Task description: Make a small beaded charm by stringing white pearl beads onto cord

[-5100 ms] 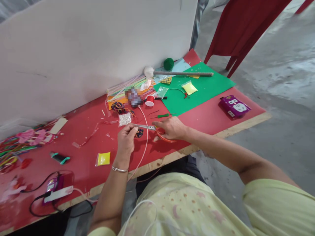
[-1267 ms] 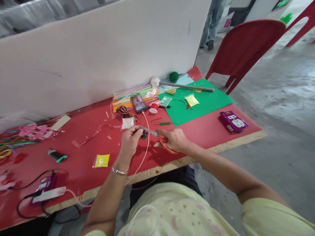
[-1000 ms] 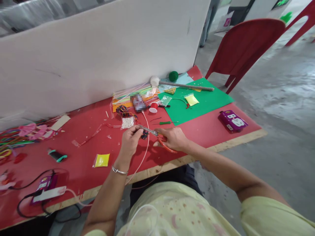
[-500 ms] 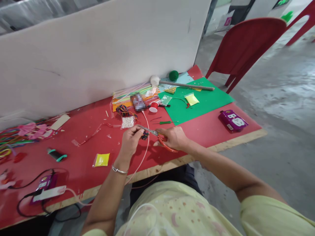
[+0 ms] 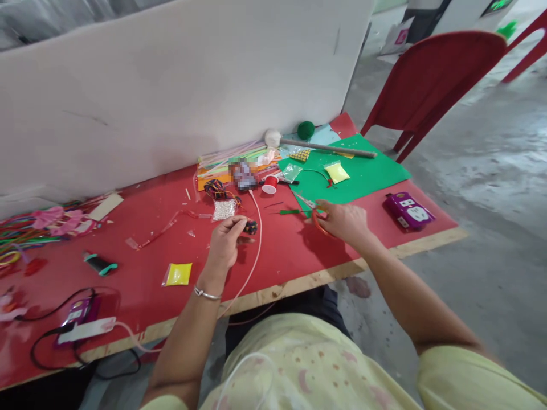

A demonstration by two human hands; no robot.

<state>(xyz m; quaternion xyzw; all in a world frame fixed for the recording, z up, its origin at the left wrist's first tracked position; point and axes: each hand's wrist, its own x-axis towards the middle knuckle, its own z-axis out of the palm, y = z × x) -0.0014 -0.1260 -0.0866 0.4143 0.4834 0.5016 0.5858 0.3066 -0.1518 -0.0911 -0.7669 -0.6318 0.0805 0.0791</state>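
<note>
Between the thumb and fingers of my left hand is a small dark knotted bundle, multicoloured and yarn-like; its exact kind is too small to make out. My right hand is closed on the orange handles of a pair of scissors, whose blades point up and left over the red tabletop. Just beyond the blades lies a green-handled tool with a thin metal shaft. A bag of white beads and a coil of dark multicoloured cord sit beyond my left hand.
A phone charges on a pink cable that crosses to the table edge. Beside it stands a red thread spool. Green sheet, purple power socket and yellow packet lie around. A white partition borders the back.
My right hand has moved right with the scissors, away from the dark bundle. The left hand still holds the bundle in nearly the same place.
</note>
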